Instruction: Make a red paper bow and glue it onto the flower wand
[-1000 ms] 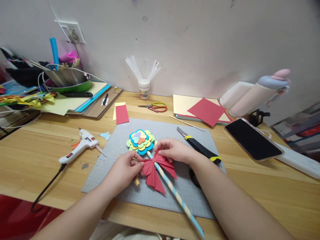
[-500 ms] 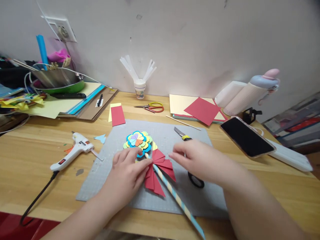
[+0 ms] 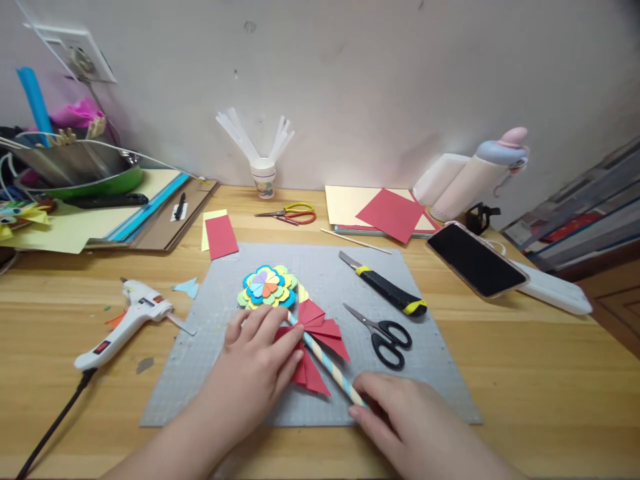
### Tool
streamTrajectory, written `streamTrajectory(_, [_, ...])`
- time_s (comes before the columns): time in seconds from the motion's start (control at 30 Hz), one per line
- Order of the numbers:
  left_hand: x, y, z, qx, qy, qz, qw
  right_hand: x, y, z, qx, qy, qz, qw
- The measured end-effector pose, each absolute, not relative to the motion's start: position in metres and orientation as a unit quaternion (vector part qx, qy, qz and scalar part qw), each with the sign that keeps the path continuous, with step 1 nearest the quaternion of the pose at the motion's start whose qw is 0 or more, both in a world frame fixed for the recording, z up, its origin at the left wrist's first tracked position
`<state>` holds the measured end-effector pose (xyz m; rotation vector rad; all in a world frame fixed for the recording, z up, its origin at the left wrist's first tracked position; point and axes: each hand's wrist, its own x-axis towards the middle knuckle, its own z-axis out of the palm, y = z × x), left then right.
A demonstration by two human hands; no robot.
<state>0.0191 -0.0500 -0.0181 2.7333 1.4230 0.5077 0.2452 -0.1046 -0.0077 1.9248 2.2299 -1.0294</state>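
Observation:
A layered paper flower [image 3: 265,285] in blue, yellow and green lies on the grey cutting mat [image 3: 425,393]. Its stem [image 3: 327,363] is a blue-and-cream striped paper tube. Pleated red paper [image 3: 317,323] fans out to both sides of the stem below the bloom. My left hand [image 3: 257,360] holds the upper stem and red pleats down, thumb on the stem, covering part of them. My right hand [image 3: 400,417] grips the lower stem between thumb and fingers; the stem's end is hidden. Black-handled scissors [image 3: 380,330] and a utility knife [image 3: 393,290] lie to the right.
A white glue gun [image 3: 130,320] with a black cord lies at left. Toward the wall are red paper [image 3: 223,237], yellow-and-red scissors [image 3: 287,213], a cup of glue sticks [image 3: 263,179] and stacked paper [image 3: 343,207]. A phone [image 3: 475,260] is at right.
My right hand has moved down from above the knife and scissors and taken hold of the lower stem. My left hand stays on the flower. The view has shifted slightly right.

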Motion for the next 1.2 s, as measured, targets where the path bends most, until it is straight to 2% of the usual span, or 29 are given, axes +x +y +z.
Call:
streamTrajectory(0.43, [0.027,-0.043,-0.014,0.874,0.465,0.126,0.060,0.239,-0.104,-0.020,0.623,0.671,-0.393,-0.084])
streamTrajectory(0.57, [0.026,-0.045,-0.011,0.877,0.456,0.147,0.047,0.239,-0.106,-0.031,0.589,0.548,-0.578,-0.135])
streamTrajectory(0.67, [0.019,-0.047,0.001,0.851,0.456,0.261,0.001,0.237,-0.106,-0.038,0.546,0.443,-0.679,-0.212])
streamTrajectory(0.77, [0.010,-0.040,0.021,0.720,0.492,0.489,-0.012,0.229,-0.097,-0.032,0.515,0.423,-0.677,-0.312])
streamTrajectory(0.87, [0.007,-0.020,0.038,0.553,0.478,0.678,0.074,0.211,-0.072,-0.019,0.472,0.423,-0.641,-0.433])
streamTrajectory(0.93, [0.013,-0.002,0.046,0.492,0.435,0.731,0.185,0.195,-0.049,-0.011,0.425,0.406,-0.624,-0.515])
streamTrajectory(0.97, [0.019,0.007,0.048,0.481,0.424,0.730,0.236,0.186,-0.036,-0.009,0.399,0.395,-0.603,-0.567])
streamTrajectory(1.07, [0.042,0.028,0.054,0.445,0.415,0.692,0.388,0.165,-0.003,-0.010,0.372,0.396,-0.566,-0.620])
streamTrajectory(1.2, [0.070,0.035,0.064,0.473,0.408,0.642,0.443,0.156,0.016,-0.025,0.366,0.385,-0.523,-0.666])
